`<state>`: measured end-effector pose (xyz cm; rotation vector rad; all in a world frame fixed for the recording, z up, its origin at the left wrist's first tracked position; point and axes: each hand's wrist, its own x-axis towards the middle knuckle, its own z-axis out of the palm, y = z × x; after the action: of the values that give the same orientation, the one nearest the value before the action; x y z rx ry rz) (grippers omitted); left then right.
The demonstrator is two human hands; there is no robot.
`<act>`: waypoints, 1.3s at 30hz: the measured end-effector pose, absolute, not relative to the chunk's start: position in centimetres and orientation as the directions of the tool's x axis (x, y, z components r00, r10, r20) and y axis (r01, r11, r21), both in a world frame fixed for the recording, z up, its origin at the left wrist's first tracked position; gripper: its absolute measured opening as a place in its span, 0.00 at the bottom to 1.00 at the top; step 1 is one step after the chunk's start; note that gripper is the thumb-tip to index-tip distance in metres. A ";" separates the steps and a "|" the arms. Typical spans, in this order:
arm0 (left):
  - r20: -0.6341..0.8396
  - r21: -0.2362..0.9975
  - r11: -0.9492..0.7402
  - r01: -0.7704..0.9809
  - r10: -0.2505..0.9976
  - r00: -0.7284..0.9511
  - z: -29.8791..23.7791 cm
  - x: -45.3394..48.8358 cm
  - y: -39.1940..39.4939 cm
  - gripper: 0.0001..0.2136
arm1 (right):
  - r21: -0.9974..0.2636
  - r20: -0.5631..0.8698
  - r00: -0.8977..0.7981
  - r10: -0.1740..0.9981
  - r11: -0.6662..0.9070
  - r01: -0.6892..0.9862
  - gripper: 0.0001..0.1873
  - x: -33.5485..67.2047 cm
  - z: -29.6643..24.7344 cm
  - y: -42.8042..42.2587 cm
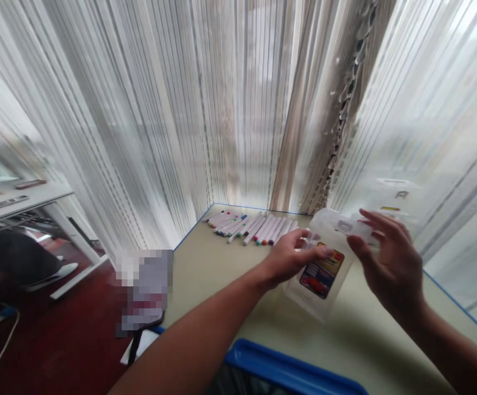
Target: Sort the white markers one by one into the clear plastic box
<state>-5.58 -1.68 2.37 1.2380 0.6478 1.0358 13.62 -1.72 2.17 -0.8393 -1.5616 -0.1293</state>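
My left hand [290, 258] pinches the upper left side of a clear plastic pouch [324, 274] with a red, yellow and blue label, holding it tilted just above the pale table [205, 280]. My right hand [386, 258] is at the pouch's top right corner; its fingers are curled around the top flap, blurred by motion. Behind the left hand, several marker pens [254, 225] with coloured caps lie in a row at the table's far corner.
Sheer white curtains [180, 109] hang close around the table's far and right edges. A blue tray rim [287, 367] sits at the near edge. A white desk [20, 200] and dark red floor are at the left, beside a blurred patch.
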 end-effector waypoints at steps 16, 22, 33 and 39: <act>0.233 0.969 -0.185 -0.161 0.897 0.375 2.9 -5.5 -2.6 0.27 | -0.434 0.893 0.070 0.445 0.805 0.405 0.14 12.0 4.0 -3.4; 0.256 0.966 -0.224 -0.127 0.890 0.377 2.6 -5.6 -2.5 0.25 | -0.611 0.791 0.105 0.602 0.773 0.170 0.10 11.3 4.0 -3.8; 0.244 0.968 -0.201 -0.148 0.890 0.385 2.5 -5.2 -2.7 0.25 | -0.692 0.721 0.078 0.688 0.719 0.056 0.06 11.3 4.4 -4.2; 0.236 0.966 -0.174 -0.191 0.895 0.378 2.1 -4.9 -2.6 0.22 | -0.617 0.779 0.017 0.627 0.761 0.203 0.06 11.5 3.7 -4.0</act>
<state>-4.92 -2.61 2.15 1.4102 0.6866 1.1125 11.55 -4.03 3.72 -0.6930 -1.5516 0.3745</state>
